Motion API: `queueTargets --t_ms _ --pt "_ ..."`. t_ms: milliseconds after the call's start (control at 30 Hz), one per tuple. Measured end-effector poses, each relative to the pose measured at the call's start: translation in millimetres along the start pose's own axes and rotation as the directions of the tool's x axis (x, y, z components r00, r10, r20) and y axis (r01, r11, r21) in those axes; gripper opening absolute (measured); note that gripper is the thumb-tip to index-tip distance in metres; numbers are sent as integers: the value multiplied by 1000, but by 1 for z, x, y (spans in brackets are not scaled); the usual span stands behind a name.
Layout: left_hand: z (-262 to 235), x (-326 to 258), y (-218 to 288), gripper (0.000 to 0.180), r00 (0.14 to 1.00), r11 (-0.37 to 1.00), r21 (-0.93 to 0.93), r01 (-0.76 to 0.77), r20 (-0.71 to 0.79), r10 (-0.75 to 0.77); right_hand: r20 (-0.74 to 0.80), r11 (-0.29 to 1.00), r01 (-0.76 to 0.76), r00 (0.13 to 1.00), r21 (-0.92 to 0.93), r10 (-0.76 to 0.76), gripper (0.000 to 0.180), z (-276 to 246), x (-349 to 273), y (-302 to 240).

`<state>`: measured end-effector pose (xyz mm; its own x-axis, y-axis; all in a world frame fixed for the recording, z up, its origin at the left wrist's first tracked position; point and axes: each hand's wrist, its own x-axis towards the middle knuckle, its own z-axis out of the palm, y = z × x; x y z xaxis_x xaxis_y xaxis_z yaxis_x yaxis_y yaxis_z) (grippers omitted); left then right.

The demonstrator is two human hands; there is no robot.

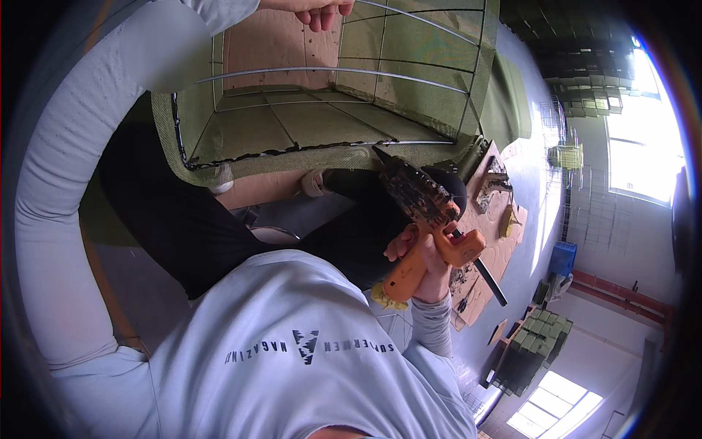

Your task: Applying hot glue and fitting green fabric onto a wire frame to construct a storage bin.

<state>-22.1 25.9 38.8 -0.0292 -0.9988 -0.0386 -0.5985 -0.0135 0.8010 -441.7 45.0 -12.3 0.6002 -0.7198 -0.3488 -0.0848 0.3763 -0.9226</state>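
Note:
A hot glue gun (406,272), orange and caked with dark glue around its front, is in my right hand (433,276), fingers wrapped round the handle. A black glue stick (491,283) pokes out of its back. Its nozzle is close to the near edge of a wire frame (292,71) lined with green fabric (307,117). An uneven line of black glue (256,154) runs along that edge, where a fabric flap hangs down. At the upper picture edge my left hand (319,16), partly cut off, has its fingers curled at the frame's wire.
Brown cardboard (475,296) with dark glue smears lies on the floor to the right, bearing a glue-covered object (493,183) and a yellowish piece (509,219). Stacked green boxes (537,344) and a blue crate (563,257) stand farther right. My legs are beneath the frame.

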Motion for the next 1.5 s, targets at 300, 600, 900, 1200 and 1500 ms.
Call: queueTargets --t_ms 300,600,900,1200,1500 --pt "3 6 -8 32 998 997 -35 67 -17 -68 2 988 54 998 141 -55 30 -4 4 7" --pt "3 6 -15 31 998 998 -23 62 -5 -62 -9 995 10 1000 96 -9 38 5 -2 12" --pt "-1 -4 -3 30 1000 1000 10 4 -16 -3 82 984 -6 997 179 -9 31 10 -1 17" --pt "3 5 -15 30 999 999 19 42 -5 -42 -51 984 77 996 163 -70 28 -4 0 11" --pt "4 4 -6 29 999 998 47 39 -21 -38 -151 981 142 981 134 -121 26 -6 5 1"
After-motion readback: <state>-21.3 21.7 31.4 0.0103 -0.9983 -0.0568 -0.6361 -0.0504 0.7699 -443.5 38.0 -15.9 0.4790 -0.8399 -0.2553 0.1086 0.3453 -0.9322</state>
